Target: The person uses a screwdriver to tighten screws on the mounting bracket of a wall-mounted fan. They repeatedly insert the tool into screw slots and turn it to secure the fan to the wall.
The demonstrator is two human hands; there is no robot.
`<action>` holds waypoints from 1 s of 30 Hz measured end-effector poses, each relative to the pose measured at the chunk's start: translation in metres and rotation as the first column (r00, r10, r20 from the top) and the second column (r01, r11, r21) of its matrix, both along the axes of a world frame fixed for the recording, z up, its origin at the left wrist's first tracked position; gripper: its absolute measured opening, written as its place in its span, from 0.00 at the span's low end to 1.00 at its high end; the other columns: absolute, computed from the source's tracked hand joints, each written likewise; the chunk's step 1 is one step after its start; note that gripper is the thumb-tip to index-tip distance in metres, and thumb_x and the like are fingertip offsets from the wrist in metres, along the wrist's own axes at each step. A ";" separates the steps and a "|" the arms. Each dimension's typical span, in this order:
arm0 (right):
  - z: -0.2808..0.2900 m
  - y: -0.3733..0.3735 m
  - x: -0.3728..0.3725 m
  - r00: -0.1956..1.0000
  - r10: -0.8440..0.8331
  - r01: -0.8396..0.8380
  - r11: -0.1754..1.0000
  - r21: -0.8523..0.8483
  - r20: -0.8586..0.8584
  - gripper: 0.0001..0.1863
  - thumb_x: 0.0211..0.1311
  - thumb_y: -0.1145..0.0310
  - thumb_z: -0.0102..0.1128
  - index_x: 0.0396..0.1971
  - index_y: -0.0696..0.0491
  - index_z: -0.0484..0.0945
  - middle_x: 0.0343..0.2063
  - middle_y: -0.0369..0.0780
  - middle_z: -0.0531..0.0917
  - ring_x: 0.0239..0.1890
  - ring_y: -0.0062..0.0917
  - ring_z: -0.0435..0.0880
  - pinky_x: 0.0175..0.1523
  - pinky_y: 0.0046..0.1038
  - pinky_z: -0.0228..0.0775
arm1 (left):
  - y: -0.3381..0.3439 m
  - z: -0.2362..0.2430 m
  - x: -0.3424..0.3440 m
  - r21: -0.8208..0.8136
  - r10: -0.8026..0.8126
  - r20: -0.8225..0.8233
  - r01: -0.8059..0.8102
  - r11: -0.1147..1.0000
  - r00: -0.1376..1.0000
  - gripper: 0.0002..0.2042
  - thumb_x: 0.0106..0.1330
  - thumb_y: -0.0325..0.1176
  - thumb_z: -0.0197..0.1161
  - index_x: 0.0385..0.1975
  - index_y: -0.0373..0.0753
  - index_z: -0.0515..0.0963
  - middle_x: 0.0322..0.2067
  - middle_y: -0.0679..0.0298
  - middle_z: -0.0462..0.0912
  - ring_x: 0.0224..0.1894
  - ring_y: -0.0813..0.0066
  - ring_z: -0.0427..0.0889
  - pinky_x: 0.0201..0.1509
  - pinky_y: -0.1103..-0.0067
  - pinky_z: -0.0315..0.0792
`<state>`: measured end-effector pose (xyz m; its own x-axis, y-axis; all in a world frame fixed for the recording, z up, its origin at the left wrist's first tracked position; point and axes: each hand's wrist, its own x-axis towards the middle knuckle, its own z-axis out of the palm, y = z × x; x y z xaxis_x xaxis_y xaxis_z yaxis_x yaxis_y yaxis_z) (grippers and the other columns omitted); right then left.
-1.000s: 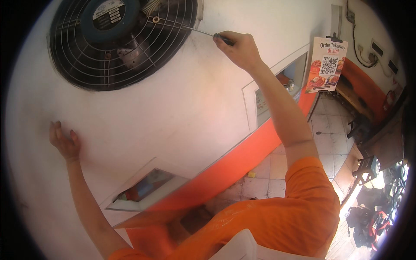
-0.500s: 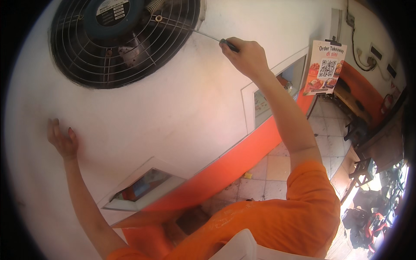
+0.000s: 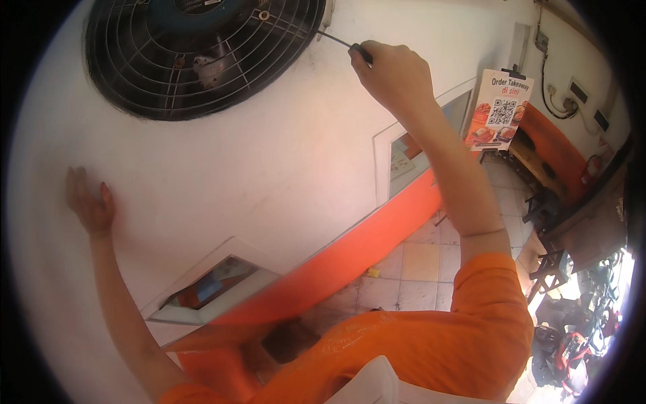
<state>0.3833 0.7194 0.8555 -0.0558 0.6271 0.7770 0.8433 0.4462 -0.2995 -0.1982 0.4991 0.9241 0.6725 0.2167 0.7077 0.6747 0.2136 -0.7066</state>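
A round fan with a dark wire grille is set in the white wall at the upper left. My right hand is closed around the black handle of a screwdriver. The thin shaft slants up and left, and its tip ends at the right rim of the fan grille. Whether the tip touches the rim, I cannot tell. Lower on the left, my left hand rests against the wall with its fingers apart, holding nothing.
Two small windows, a lower one and a right one, sit above an orange wall band. A poster hangs at the right. Behind it are an orange bench, dark stools and a tiled floor.
The screwdriver has drawn back from over the grille to its right rim, with my right hand shifting slightly right. The view has moved, so the fan sits higher. My left hand stays on the wall.
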 end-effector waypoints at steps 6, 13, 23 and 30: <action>0.042 -0.017 -0.012 0.928 -0.098 0.077 0.995 0.071 0.360 0.19 0.73 0.56 0.59 0.29 0.54 0.88 0.23 0.46 0.87 0.30 0.44 0.89 0.39 0.44 0.82 | 0.001 -0.001 -0.008 -0.010 -0.010 -0.011 0.010 1.000 1.000 0.29 0.77 0.41 0.61 0.74 0.35 0.68 0.72 0.47 0.70 0.73 0.46 0.70 0.75 0.57 0.64; 0.050 -0.038 -0.020 0.861 -0.137 0.106 0.990 0.091 0.490 0.18 0.73 0.55 0.60 0.29 0.53 0.88 0.26 0.45 0.88 0.30 0.45 0.88 0.40 0.45 0.82 | 0.003 -0.005 -0.008 -0.011 -0.049 0.037 0.049 0.999 0.998 0.29 0.77 0.39 0.61 0.75 0.39 0.67 0.73 0.50 0.70 0.74 0.48 0.70 0.76 0.58 0.64; 0.067 -0.033 -0.012 0.873 -0.277 0.237 0.960 0.148 0.401 0.20 0.72 0.53 0.58 0.31 0.52 0.90 0.26 0.47 0.88 0.31 0.47 0.88 0.42 0.45 0.83 | 0.008 -0.005 -0.003 -0.008 -0.125 0.027 0.126 0.992 0.992 0.28 0.74 0.34 0.65 0.72 0.37 0.68 0.69 0.53 0.75 0.73 0.49 0.71 0.76 0.58 0.67; 0.075 -0.032 -0.021 0.854 -0.318 0.272 0.947 0.168 0.411 0.20 0.71 0.52 0.58 0.32 0.52 0.90 0.27 0.47 0.89 0.32 0.47 0.89 0.44 0.45 0.84 | 0.010 -0.005 -0.006 0.000 -0.107 0.013 0.107 0.994 0.994 0.26 0.74 0.32 0.66 0.70 0.37 0.69 0.66 0.58 0.78 0.72 0.52 0.74 0.75 0.58 0.69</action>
